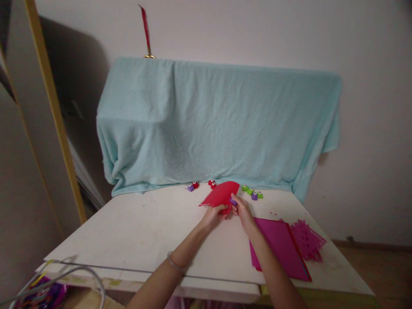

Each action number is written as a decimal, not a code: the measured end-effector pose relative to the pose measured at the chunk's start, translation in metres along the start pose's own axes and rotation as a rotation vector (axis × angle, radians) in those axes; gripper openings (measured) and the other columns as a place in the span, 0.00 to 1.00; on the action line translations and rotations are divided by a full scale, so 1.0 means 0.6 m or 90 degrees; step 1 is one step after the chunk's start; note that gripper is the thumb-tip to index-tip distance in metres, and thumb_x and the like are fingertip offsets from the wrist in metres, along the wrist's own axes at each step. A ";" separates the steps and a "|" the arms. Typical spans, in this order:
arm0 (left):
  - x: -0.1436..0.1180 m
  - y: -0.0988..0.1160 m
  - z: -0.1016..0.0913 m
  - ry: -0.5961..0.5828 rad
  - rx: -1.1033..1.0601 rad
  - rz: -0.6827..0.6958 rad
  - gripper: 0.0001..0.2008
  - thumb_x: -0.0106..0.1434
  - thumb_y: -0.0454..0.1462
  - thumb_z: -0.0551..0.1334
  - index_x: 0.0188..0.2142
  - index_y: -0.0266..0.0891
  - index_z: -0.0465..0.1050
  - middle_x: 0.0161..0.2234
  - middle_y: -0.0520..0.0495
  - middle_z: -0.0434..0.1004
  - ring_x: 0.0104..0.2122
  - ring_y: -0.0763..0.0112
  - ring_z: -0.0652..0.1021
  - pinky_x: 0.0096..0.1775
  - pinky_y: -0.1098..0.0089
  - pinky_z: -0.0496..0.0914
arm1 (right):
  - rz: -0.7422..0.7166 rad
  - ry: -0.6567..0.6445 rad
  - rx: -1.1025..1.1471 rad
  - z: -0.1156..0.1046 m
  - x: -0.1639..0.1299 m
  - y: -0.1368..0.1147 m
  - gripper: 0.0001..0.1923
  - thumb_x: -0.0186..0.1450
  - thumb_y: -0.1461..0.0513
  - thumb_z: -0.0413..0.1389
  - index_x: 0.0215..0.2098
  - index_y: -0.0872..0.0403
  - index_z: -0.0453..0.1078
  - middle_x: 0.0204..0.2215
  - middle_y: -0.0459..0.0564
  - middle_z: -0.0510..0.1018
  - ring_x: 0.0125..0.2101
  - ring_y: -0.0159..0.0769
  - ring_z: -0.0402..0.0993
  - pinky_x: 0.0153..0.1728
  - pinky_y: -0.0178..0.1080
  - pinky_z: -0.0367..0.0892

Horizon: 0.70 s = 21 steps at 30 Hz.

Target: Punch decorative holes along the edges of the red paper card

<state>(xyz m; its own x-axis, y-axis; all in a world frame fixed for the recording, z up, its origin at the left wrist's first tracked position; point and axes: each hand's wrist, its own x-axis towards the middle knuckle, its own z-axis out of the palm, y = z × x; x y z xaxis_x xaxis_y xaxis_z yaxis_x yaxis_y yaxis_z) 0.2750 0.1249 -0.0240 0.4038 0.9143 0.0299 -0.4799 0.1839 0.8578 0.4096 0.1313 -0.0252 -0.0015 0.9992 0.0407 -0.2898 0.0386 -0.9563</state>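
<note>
Left hand [212, 217] and right hand [242, 211] meet above the white tabletop [135, 231], both closed on a folded red paper sheet [221, 195]; the right also pinches a small purple craft punch [233, 201]. Magenta paper sheets [279, 246] lie beside the right forearm.

No readable text

You will find no words, labels, brands or numbers here. The red paper [221, 195], the pink sheets [280, 246], the small punches [252, 192] and the blue towel [219, 124] carry no print that can be read.
</note>
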 end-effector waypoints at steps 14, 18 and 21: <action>-0.003 0.006 0.002 -0.028 0.020 -0.004 0.07 0.51 0.35 0.62 0.27 0.30 0.71 0.17 0.49 0.66 0.17 0.77 0.64 0.24 0.71 0.56 | 0.000 -0.003 -0.013 0.000 -0.002 -0.001 0.24 0.57 0.45 0.61 0.22 0.53 0.59 0.14 0.38 0.58 0.14 0.25 0.51 0.16 0.32 0.46; 0.000 0.000 -0.001 -0.030 0.012 -0.008 0.09 0.51 0.36 0.62 0.27 0.29 0.71 0.17 0.49 0.67 0.17 0.77 0.64 0.23 0.72 0.54 | 0.000 -0.002 -0.026 -0.001 -0.003 -0.001 0.23 0.58 0.45 0.61 0.24 0.53 0.60 0.15 0.38 0.58 0.14 0.24 0.51 0.16 0.32 0.46; 0.002 -0.003 -0.003 -0.030 0.009 -0.003 0.09 0.52 0.36 0.62 0.27 0.29 0.71 0.18 0.49 0.66 0.17 0.77 0.64 0.22 0.72 0.53 | -0.012 -0.008 -0.024 -0.001 -0.003 0.001 0.23 0.58 0.46 0.61 0.24 0.53 0.60 0.15 0.38 0.58 0.15 0.24 0.50 0.16 0.31 0.45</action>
<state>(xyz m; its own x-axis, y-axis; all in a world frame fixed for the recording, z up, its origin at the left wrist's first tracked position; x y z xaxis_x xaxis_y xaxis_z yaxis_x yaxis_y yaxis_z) 0.2747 0.1262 -0.0266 0.4432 0.8950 0.0496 -0.4672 0.1834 0.8649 0.4100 0.1299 -0.0258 -0.0091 0.9980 0.0618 -0.2543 0.0575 -0.9654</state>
